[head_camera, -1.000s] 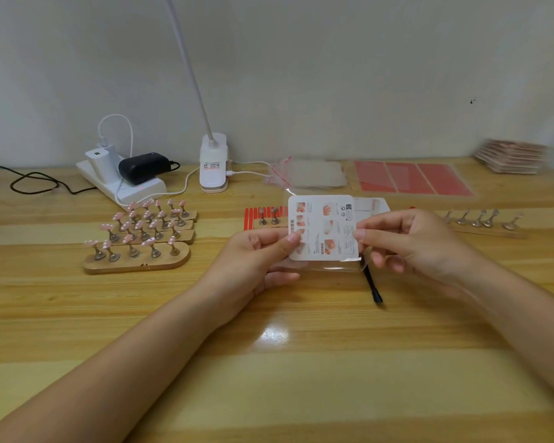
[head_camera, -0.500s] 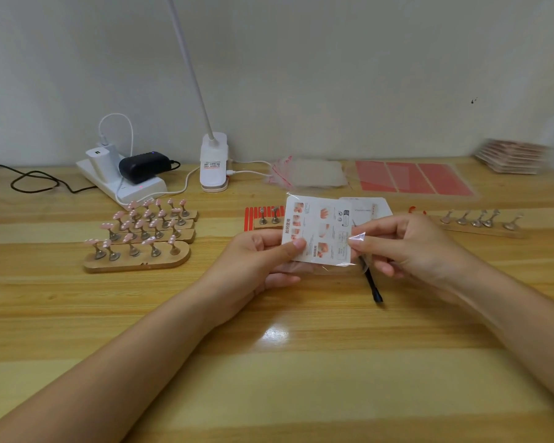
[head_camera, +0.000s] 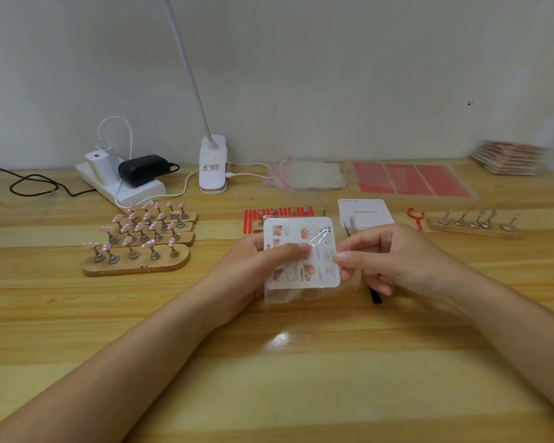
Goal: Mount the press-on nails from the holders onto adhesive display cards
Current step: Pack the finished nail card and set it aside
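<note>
Toward the left edge of the desk I see the wooden holders in rows, each metal stand carrying a pink press-on nail. I judge these nails light, rigid and glossy, so easy to flick off or scratch; I would take each by its sides, not the painted face.

At the middle of the desk, my left hand grips the printed card from its left edge, thumb laid across the front and fingers behind. The card sits in a clear sleeve that sags below its bottom edge. The card looks thin but fairly stiff; the film is soft and slippery, so I expect it to slide if I pinch too lightly.

My right hand pinches the card's right edge between thumb and forefinger, the other fingers curled loosely underneath. A second white card lies flat just beyond it, and a dark slim tool pokes out below that hand.

Toward the right edge stands another wooden holder whose stands look bare. At the back edge lie red adhesive sheets, likely tacky and floppy; I would lift those by a corner.
</note>
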